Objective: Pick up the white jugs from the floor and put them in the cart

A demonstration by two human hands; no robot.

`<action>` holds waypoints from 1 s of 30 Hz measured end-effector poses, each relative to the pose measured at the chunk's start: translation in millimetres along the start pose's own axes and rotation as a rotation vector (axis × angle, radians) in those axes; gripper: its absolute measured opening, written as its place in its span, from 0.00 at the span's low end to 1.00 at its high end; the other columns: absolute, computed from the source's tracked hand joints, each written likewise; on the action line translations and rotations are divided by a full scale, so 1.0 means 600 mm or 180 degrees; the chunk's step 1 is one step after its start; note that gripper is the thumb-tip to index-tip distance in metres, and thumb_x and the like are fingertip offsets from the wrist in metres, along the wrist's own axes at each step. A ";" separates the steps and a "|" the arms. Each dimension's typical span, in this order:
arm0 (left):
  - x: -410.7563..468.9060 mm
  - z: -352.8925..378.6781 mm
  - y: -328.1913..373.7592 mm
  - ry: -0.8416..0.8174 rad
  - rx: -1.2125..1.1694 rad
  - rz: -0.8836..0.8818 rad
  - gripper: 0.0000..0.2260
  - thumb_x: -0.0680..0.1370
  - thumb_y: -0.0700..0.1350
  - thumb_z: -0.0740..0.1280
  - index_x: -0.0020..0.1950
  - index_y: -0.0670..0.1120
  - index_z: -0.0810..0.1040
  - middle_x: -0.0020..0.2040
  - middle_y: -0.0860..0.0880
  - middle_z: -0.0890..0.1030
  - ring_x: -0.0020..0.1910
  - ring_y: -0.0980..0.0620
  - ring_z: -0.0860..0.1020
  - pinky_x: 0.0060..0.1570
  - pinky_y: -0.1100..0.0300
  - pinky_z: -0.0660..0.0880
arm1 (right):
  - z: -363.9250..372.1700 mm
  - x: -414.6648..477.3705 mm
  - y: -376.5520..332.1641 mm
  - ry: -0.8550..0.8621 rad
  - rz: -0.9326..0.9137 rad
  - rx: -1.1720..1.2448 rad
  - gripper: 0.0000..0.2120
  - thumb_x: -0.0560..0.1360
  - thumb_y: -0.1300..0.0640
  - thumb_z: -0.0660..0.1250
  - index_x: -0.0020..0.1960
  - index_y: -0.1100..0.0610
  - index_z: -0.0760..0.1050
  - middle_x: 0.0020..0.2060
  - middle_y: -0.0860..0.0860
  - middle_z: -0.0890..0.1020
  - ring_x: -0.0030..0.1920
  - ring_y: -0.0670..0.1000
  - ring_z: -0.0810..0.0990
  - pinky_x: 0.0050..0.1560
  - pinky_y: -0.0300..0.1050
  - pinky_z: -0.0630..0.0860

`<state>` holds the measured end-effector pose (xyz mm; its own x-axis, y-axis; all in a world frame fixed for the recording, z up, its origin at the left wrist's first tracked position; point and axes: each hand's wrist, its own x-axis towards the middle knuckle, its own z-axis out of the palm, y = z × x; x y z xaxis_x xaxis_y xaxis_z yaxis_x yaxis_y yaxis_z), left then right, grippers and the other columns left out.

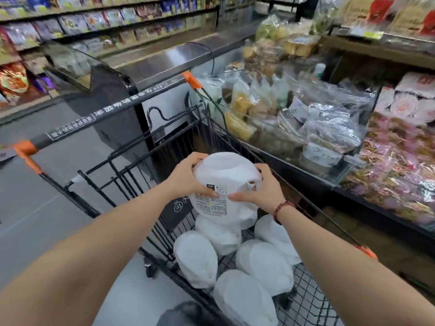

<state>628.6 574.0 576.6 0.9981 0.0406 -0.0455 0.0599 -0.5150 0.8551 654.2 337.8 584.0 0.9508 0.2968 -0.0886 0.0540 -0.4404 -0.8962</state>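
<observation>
I hold one white jug (223,170) with a printed label over the basket of the black wire cart (308,302). My left hand (188,177) grips its left side and my right hand (261,189), with a bead bracelet at the wrist, grips its right side by the handle. The jug is tilted, bottom end up and away from me. Several more white jugs (197,257) lie packed together in the cart basket under it. The cart's handle bar (113,109) has orange ends and runs across the left of the view.
A glass-fronted display of bagged foods (306,123) stands close along the cart's right side. A black-and-steel chest freezer (113,90) stands beyond the cart handle. Shelves of packaged goods (94,22) line the far left. Grey floor (35,208) lies to the left.
</observation>
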 end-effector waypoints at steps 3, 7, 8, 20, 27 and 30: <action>0.039 0.007 -0.046 -0.0183 -0.0012 0.0160 0.40 0.54 0.45 0.85 0.62 0.52 0.71 0.58 0.57 0.73 0.58 0.54 0.73 0.56 0.57 0.74 | 0.033 0.025 0.025 0.0089 0.0272 -0.0080 0.41 0.54 0.49 0.83 0.60 0.48 0.64 0.53 0.43 0.74 0.51 0.44 0.75 0.43 0.37 0.74; 0.091 0.014 -0.109 -0.0461 0.0147 0.0216 0.45 0.49 0.55 0.83 0.63 0.53 0.71 0.61 0.53 0.73 0.61 0.51 0.72 0.57 0.53 0.73 | 0.075 0.055 0.059 0.0179 0.0677 -0.0160 0.43 0.54 0.49 0.83 0.61 0.49 0.62 0.53 0.44 0.74 0.54 0.49 0.75 0.48 0.43 0.76; 0.102 0.014 -0.127 -0.0539 0.0184 0.0221 0.47 0.48 0.59 0.82 0.64 0.55 0.70 0.61 0.53 0.72 0.61 0.51 0.72 0.58 0.52 0.73 | 0.083 0.062 0.063 0.0186 0.0727 -0.0215 0.45 0.53 0.48 0.83 0.62 0.48 0.61 0.55 0.45 0.74 0.55 0.49 0.75 0.49 0.44 0.76; 0.135 0.048 -0.230 -0.1000 0.0482 0.0691 0.42 0.51 0.62 0.81 0.62 0.56 0.72 0.55 0.58 0.74 0.58 0.56 0.74 0.56 0.59 0.75 | 0.177 0.082 0.133 0.0221 0.0998 -0.0450 0.48 0.50 0.46 0.82 0.63 0.47 0.59 0.56 0.41 0.67 0.60 0.49 0.69 0.58 0.53 0.73; 0.135 0.053 -0.263 -0.1185 0.0688 0.0434 0.55 0.51 0.67 0.78 0.74 0.54 0.61 0.68 0.49 0.67 0.69 0.52 0.66 0.68 0.53 0.67 | 0.183 0.087 0.139 0.0199 0.1028 -0.0778 0.49 0.49 0.44 0.81 0.63 0.49 0.60 0.57 0.42 0.69 0.59 0.46 0.71 0.56 0.50 0.75; 0.125 0.045 -0.257 -0.1296 0.0708 0.0381 0.58 0.51 0.68 0.74 0.77 0.55 0.54 0.74 0.49 0.58 0.74 0.50 0.58 0.72 0.52 0.61 | 0.188 0.087 0.142 0.0165 0.1088 -0.0859 0.51 0.46 0.40 0.80 0.64 0.47 0.60 0.59 0.41 0.70 0.60 0.45 0.72 0.56 0.51 0.76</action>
<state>694.5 633.4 427.7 0.9188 -0.3460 -0.1901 -0.0990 -0.6682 0.7374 674.2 411.7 453.8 0.9416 0.0556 -0.3322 -0.1953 -0.7135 -0.6729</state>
